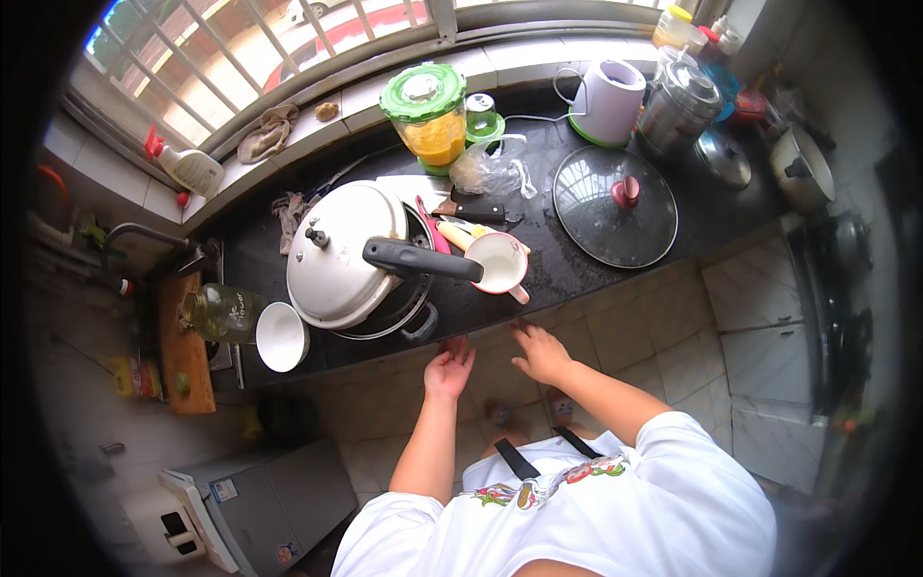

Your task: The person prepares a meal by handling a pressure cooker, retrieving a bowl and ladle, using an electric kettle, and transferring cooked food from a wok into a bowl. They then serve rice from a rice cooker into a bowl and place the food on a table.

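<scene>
My left hand [448,369] is empty, palm up with fingers apart, just below the edge of the black countertop [548,285]. My right hand [541,351] has its fingers spread near the same edge and holds nothing. Closest to them are a white mug with a red rim [499,261] and a pressure cooker, whose metal lid [346,252] rests tilted over the pot with its black handle pointing right. Behind the mug lie a knife with a dark handle [472,210] and a pink-handled tool [435,229]. A white bowl [282,337] stands left of the cooker.
A green-lidded blender jar with orange contents [431,122], a plastic bag [490,169], a blender base [609,101] and a glass lid [613,216] sit farther back. At left are a glass jar [234,314] and a wooden board [189,360]. A spray bottle [191,169] stands by the window.
</scene>
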Demonstrator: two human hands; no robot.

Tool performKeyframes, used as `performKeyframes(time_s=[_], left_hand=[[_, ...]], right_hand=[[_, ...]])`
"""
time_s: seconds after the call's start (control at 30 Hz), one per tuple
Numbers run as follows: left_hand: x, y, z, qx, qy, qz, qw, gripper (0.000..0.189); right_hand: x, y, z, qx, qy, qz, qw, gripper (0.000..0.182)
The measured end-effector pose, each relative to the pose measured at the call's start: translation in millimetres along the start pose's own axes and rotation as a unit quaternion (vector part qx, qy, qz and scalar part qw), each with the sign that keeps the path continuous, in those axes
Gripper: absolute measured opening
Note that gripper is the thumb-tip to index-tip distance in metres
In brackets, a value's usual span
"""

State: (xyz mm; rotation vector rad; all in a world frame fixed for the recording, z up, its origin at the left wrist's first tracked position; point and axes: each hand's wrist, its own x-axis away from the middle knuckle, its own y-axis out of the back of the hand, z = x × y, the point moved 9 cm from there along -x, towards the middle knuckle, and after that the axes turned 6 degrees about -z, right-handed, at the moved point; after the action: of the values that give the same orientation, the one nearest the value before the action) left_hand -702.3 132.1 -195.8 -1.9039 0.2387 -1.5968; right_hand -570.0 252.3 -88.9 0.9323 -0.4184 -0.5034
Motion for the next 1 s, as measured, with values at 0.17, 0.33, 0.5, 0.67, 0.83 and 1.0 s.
performKeyframes(time_s=[0.17, 0.33, 0.5, 0.67, 0.83, 1.0], left_hand=[[-6.8, -4.6, -10.6, -0.06, -0.011, 0.044, 0.997, 0.034], [-16.0, 6.6, -0.6, -0.131, 0.044, -0.014, 0.99, 0.023], [-22.8, 55.8, 29.0, -0.353, 0.102, -0.159, 0.916, 0.014], [-43.7, 43.7, 101.2, -0.665, 0.189, -0.07, 0.719, 0.027], [-45.3, 28.1, 178.1, -0.781, 0.243, 0.081, 0.57, 0.025], [-60.2, 59.0, 259.4, -0.834, 0.336, 0.195, 0.392, 0.018]], right_hand=[[59.9, 12.7, -20.4, -0.026, -0.095, 0.026, 0.995, 0.063], [175.0, 6.6, -87.5, -0.025, -0.236, 0.0, 0.972, 0.053], [310.5, 14.0, -143.3, -0.05, -0.454, -0.07, 0.887, 0.043], [508.6, -49.6, -101.6, -0.096, -0.622, -0.456, 0.629, 0.02], [594.9, -189.5, 31.8, -0.169, -0.754, -0.512, 0.375, 0.027], [618.1, -311.0, 162.0, -0.214, -0.823, -0.462, 0.252, 0.039]])
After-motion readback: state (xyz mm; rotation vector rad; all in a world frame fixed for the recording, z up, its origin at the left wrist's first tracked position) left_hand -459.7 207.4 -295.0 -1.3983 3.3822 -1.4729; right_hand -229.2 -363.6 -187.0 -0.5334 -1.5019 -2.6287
